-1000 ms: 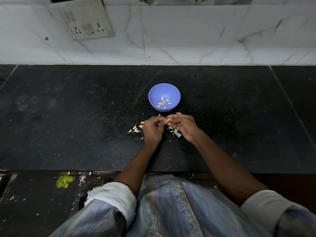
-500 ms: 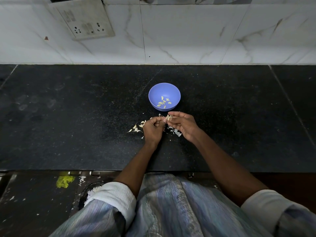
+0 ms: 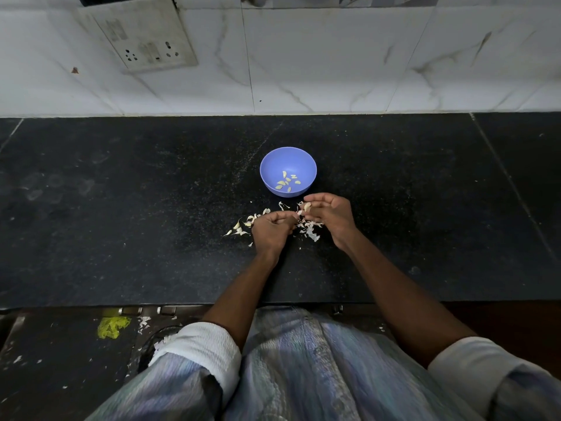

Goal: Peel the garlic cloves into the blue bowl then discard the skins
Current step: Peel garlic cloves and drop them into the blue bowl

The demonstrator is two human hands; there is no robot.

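Moved: right hand (image 3: pixel 331 214) nearer blue bowl (image 3: pixel 288 172), pinching clove (image 3: pixel 307 206).
Left hand (image 3: pixel 272 228): I see it curled (contents hidden).
Tip: drop clove over bowl, skins (image 3: pixel 309 230) stay outside.

Your bowl (image 3: pixel 287 171) sits mid-counter (image 3: pixel 121 223), peeled cloves (image 3: pixel 287 182) inside it, wall (image 3: pixel 303 71) behind with the socket plate (image 3: pixel 142 34) up left. Your left hand (image 3: pixel 271 230) and right hand (image 3: pixel 331 215) are just in front of the bowl, fingertips meeting. Skins (image 3: pixel 308 230) lie on the counter between and under your hands, more scraps (image 3: pixel 243 226) left of your left hand.
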